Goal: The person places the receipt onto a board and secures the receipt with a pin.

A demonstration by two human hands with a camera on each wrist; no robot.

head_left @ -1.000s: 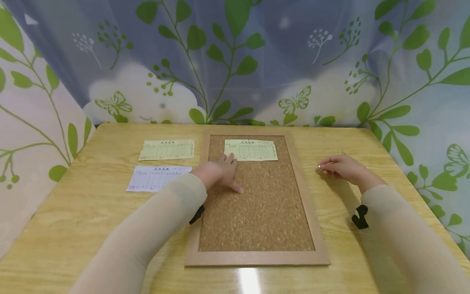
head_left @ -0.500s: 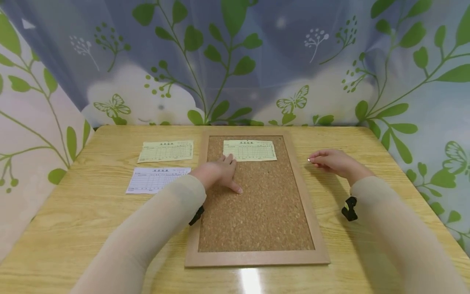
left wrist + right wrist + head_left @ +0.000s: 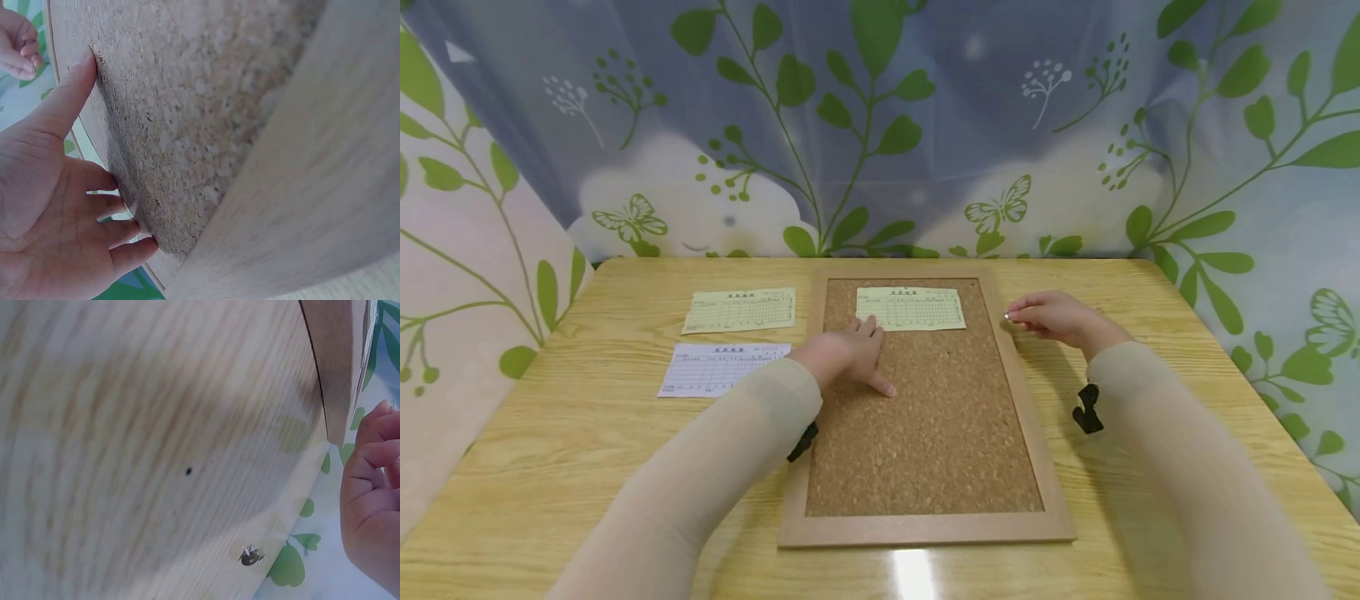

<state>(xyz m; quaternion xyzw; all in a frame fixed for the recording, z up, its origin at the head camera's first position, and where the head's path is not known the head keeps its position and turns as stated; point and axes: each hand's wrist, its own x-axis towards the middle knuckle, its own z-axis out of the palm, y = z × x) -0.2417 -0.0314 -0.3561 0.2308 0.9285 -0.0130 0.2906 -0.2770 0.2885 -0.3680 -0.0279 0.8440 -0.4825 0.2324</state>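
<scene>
A framed cork board [image 3: 925,433] lies on the table. My left hand [image 3: 859,354] rests on its left side, fingers and thumb spread, fingertips at the lower left corner of a yellow printed slip [image 3: 917,308]. That slip lies near the top of the cork, with a small dark dot at its upper edge. In the head view my right hand [image 3: 1051,318] is at the board's right frame edge. Between thumb and forefinger it pinches a tiny shiny silver thumbtack [image 3: 1007,317]. Curled fingers mostly hide the tack in the right wrist view.
Left of the board, a second yellow slip [image 3: 740,310] and a white slip [image 3: 718,371] lie on the wooden table [image 3: 587,450]; my left arm partly covers the white one. A small shiny cluster [image 3: 251,555] sits on the table in the right wrist view. Leaf-patterned cloth [image 3: 887,192] stands behind.
My right hand has moved left with the thumbtack, from the bare table to the board's right edge. The left hand has stayed in place on the board.
</scene>
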